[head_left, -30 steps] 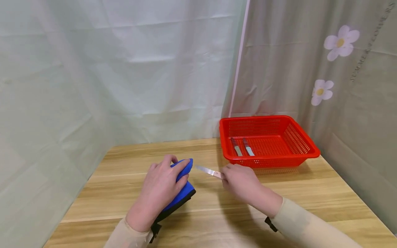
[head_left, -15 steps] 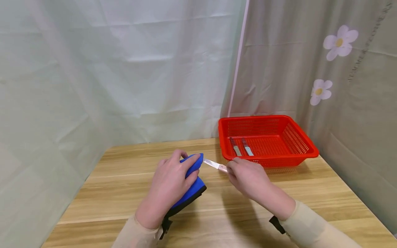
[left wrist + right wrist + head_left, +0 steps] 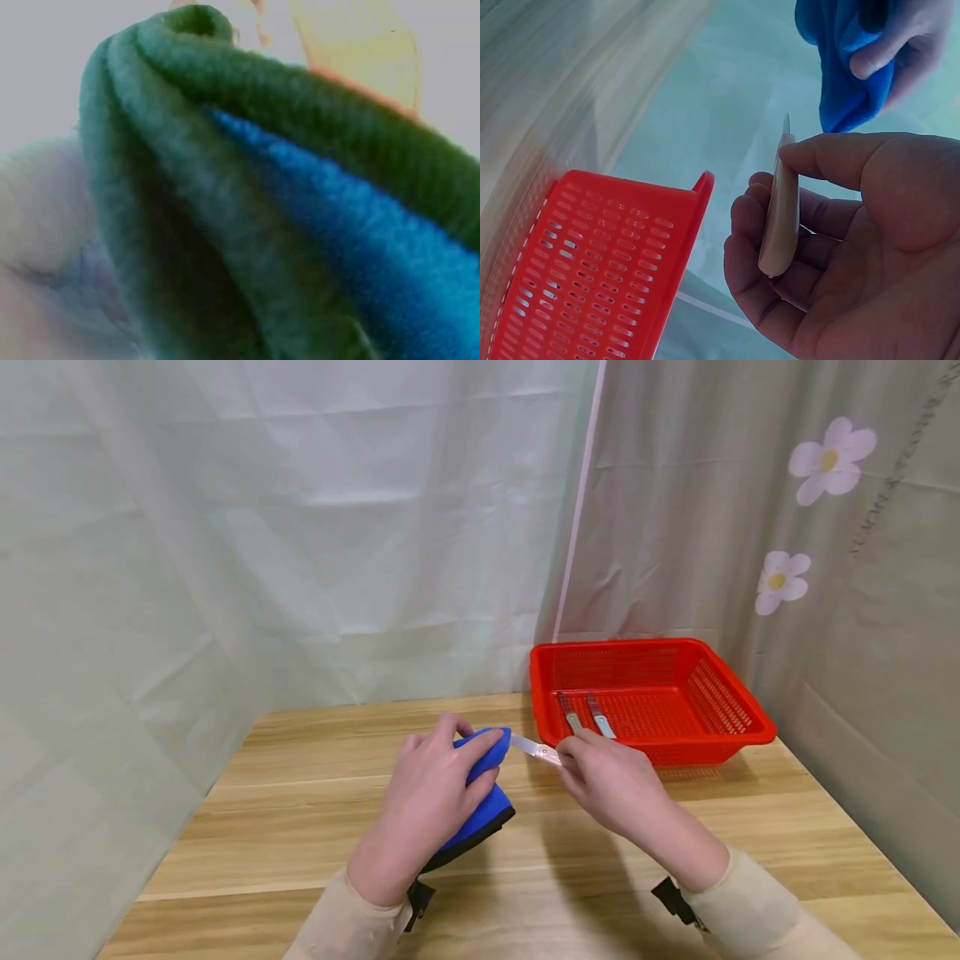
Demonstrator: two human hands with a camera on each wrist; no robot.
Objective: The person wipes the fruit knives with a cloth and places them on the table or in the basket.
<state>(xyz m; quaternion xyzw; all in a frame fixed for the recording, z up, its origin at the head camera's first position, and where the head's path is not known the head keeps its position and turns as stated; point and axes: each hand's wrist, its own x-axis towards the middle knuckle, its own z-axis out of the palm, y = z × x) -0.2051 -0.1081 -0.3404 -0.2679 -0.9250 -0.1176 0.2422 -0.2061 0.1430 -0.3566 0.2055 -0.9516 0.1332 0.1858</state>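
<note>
My left hand point(image 3: 431, 802) grips a folded blue cloth point(image 3: 480, 814) with a dark border. In the left wrist view the cloth's folds point(image 3: 375, 217) fill most of the frame. My right hand point(image 3: 618, 777) pinches a small knife by its pale handle point(image 3: 550, 755), thumb on one side and curled fingers on the other. Its blade point(image 3: 523, 743) points left, and the tip meets the cloth's upper edge or is hidden behind it. From the right wrist the handle point(image 3: 781, 217) is seen nearly end-on, with the blue cloth point(image 3: 855, 75) beyond it.
A red perforated basket point(image 3: 675, 752) stands at the back right of the wooden table point(image 3: 315, 827). Inside lie a grey-handled knife point(image 3: 573, 720) and a light-blue-handled knife point(image 3: 602, 723). Curtains point(image 3: 375, 527) hang behind and at both sides.
Both hands have shifted right and slightly up. The left hand has brought the cloth to the knife, closing the gap at the blade's tip; less of the blade shows now.
</note>
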